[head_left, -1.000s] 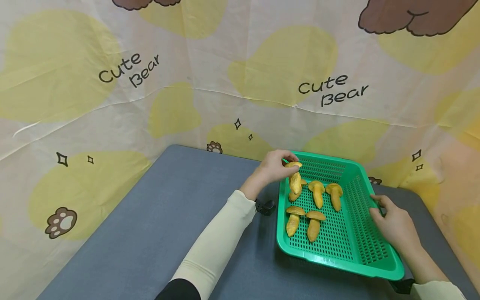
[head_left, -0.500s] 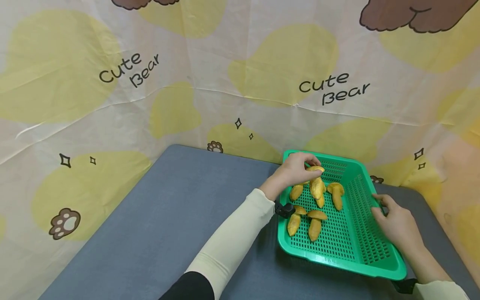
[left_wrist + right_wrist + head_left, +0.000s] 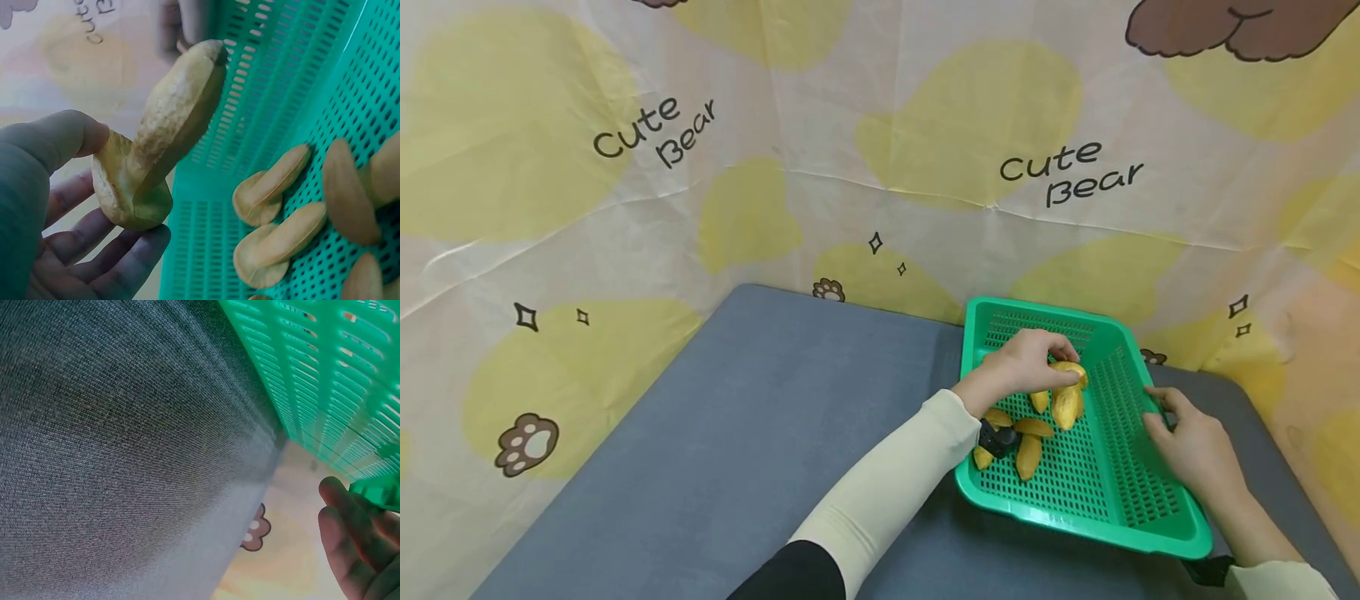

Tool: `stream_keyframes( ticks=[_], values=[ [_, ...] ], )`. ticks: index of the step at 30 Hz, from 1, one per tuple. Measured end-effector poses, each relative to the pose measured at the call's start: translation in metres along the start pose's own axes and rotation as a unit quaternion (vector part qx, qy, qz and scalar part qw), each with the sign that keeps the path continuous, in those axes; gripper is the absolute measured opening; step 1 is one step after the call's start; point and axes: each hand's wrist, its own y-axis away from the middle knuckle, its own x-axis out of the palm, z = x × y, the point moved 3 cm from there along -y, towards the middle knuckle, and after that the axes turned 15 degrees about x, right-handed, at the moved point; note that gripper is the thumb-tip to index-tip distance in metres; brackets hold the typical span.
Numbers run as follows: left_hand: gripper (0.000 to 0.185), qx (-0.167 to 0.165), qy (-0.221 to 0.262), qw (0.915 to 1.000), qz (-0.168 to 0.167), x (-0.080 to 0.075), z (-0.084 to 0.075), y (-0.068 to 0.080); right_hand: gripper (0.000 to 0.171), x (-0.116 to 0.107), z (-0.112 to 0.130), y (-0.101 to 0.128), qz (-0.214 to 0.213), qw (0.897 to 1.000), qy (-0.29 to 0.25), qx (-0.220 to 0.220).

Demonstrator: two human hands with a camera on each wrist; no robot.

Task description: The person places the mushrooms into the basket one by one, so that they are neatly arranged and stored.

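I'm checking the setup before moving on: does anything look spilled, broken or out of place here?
Nothing stands out. The mushrooms lie inside the green basket, none on the table; the left hand holds one.

this looks like a small staged recording corner, not a real kitchen or shop. behind and at both sides of the worktop (image 3: 715, 433) hangs a thin printed cloth (image 3: 850, 125) with yellow patches, brown paw prints, small stars and the words "cute bear"; it has folds and it hides the whole room. the worktop is covered with plain grey fabric. on it stands only a green plastic basket (image 3: 1078, 521) with toy mushrooms (image 3: 1028, 442) that look like plastic, so the place seems arranged for filming
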Motion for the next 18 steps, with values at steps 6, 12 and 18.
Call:
stream_keyframes(
  ticks=[6,12,18],
  values=[
    [0.020,-0.004,-0.017,0.9993,0.034,0.012,-0.006,-0.007,0.047,-0.001,0.003,-0.001,-0.004,1.000,0.002,0.004],
    [0.019,0.000,-0.029,0.9979,0.058,0.021,-0.013,-0.014,0.046,0.000,0.003,-0.002,-0.010,1.000,0.009,0.011],
    [0.017,0.001,-0.046,0.9952,0.087,0.032,-0.017,-0.020,0.044,-0.001,0.003,-0.002,-0.014,1.000,0.013,0.006]
  ],
)
